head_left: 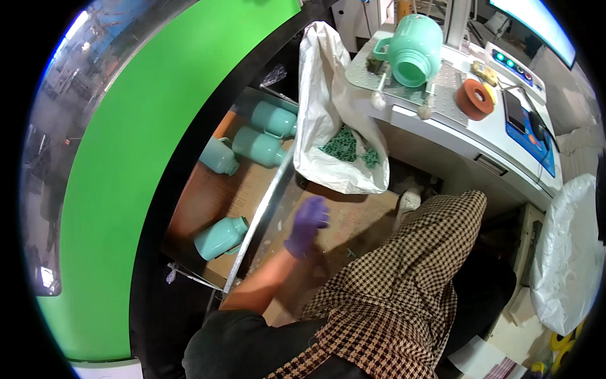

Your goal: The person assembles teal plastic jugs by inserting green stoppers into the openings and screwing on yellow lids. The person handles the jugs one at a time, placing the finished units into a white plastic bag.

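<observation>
My left hand [307,222], in a purple glove, hangs low over the floor with its fingers loosely curled and nothing in it. It is between a cardboard box [208,202] holding several mint-green plastic jugs [221,239] and a white sack [328,107] with small green caps [346,146] inside. Another mint-green jug [413,49] lies on its side on a metal fixture plate [404,91] on the machine table. My right hand is out of sight. My leg in checked trousers [404,278] fills the lower middle.
A large green panel [126,170] curves along the left. The white machine table [499,126] carries an orange tape roll [475,98], a blue control pad [527,126] and green lit buttons [505,60]. A white bag [568,252] sits at the right.
</observation>
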`<state>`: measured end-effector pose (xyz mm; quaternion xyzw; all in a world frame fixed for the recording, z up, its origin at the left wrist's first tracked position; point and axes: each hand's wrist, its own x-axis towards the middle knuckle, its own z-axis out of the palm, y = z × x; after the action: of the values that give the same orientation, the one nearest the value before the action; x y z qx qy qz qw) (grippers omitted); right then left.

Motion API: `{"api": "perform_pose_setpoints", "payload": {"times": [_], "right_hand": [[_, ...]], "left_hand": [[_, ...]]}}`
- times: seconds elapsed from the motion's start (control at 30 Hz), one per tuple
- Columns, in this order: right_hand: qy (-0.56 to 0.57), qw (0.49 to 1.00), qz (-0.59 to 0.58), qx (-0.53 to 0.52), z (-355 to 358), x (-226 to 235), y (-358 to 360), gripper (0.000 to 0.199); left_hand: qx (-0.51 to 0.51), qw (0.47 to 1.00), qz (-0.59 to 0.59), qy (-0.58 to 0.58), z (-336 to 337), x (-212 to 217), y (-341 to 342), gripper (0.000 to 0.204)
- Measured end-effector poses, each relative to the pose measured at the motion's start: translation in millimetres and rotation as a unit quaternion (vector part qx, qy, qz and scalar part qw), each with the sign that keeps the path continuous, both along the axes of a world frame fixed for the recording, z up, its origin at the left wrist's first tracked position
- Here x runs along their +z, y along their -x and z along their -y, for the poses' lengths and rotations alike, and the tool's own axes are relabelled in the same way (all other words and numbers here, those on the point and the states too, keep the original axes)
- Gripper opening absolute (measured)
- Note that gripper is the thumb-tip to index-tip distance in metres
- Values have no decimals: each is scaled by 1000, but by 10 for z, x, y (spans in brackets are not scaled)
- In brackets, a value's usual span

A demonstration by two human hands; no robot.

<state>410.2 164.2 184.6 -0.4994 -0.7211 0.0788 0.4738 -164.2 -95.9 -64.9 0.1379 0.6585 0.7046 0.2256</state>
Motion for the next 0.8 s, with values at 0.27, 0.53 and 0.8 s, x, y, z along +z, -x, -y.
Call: {"api": "perform_pose_setpoints", "payload": {"times": [0.27, 0.53, 0.8], "right_hand": [[20, 988, 120, 93, -414, -249, 942, 12], [281, 949, 130, 63, -313, -377, 1388, 28], [313, 912, 229, 131, -523, -701, 1413, 28]], "left_hand": [[34, 728, -478, 490, 1005, -651, 2071, 35], [-207, 376, -470, 772, 148, -975, 3243, 52], [-295, 248, -436, 813, -138, -1173, 3562, 57]]}}
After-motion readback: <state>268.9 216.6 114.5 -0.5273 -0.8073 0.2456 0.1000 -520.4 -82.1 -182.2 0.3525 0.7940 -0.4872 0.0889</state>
